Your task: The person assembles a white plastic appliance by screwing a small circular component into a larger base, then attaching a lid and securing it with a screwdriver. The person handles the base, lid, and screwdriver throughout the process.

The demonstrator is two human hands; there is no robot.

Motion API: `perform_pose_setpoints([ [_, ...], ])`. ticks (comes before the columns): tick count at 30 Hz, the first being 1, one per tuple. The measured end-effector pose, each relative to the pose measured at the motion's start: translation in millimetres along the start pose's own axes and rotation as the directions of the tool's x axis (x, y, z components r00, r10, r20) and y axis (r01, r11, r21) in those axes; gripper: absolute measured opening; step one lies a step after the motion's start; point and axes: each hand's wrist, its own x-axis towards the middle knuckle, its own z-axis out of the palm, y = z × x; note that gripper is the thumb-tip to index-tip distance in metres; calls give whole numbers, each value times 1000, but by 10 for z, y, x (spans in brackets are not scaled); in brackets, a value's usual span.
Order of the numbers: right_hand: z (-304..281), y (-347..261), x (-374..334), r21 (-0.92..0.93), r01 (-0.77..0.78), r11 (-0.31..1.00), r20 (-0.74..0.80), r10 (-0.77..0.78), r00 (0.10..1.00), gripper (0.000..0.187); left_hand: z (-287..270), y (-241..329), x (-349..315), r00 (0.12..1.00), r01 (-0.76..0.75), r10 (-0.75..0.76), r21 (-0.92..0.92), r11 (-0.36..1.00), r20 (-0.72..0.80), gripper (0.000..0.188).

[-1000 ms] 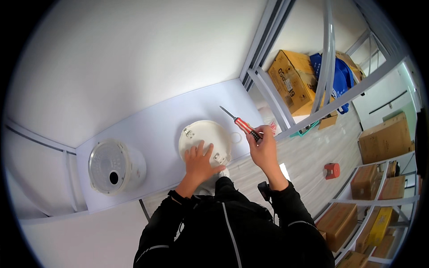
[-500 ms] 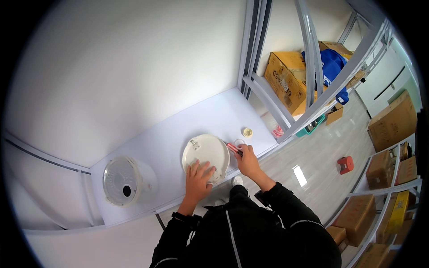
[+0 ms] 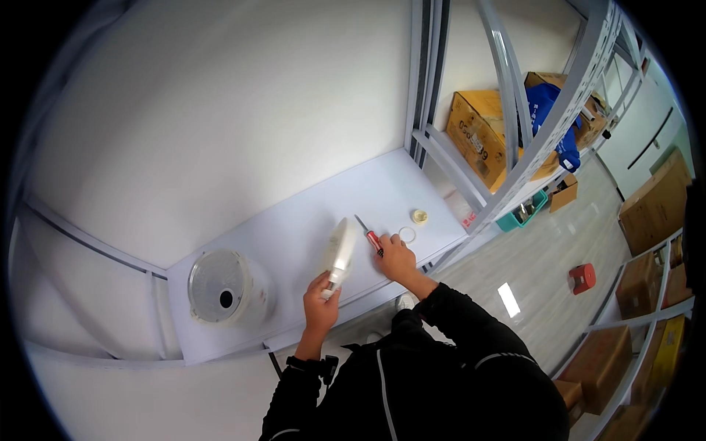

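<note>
My left hand (image 3: 321, 305) grips the lower rim of a round white plastic cover (image 3: 340, 246), which stands tilted on edge above the table, slightly blurred. My right hand (image 3: 398, 260) is closed round the handle end of a screwdriver (image 3: 373, 239) with a red and black grip. Its metal shaft points away and to the left, beside the cover. Just beyond my right hand lie a thin white ring (image 3: 407, 234) and a small cream-coloured roll (image 3: 419, 216). At the left of the table stands a white cylindrical housing (image 3: 254, 294) with a dark round hole in its top.
The narrow white table (image 3: 301, 213) runs along a pale wall. Metal shelf posts (image 3: 428, 81) rise at its far right end, with a yellow carton (image 3: 478, 132) and blue cloth (image 3: 543, 103) behind. A red stool (image 3: 582, 278) and shelves of brown cartons (image 3: 599, 353) stand at the right.
My left hand has gone from lying flat on the cover to gripping its rim, and the cover has tipped up on edge. The screwdriver has turned, its shaft now fully visible.
</note>
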Motion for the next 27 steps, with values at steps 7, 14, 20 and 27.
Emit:
perform_pose_setpoints([
  [7, -72, 14, 78, 61, 21, 998, 74, -26, 997, 61, -38, 210, -80, 939, 244, -345, -719, 650, 6, 31],
  [14, -301, 48, 134, 67, 81, 994, 220, -94, 971, 83, 34, 255, -131, 906, 186, -413, -795, 577, -87, 45],
  [20, -521, 229, 52, 246, 333, 910, 32, -351, 936, 88, 9, 689, -164, 806, 200, -583, -877, 437, -107, 42],
  [27, -972, 225, -39, 475, 689, 547, -160, -716, 679, 108, 153, 1083, -293, 826, 198, -556, -880, 432, -87, 44],
])
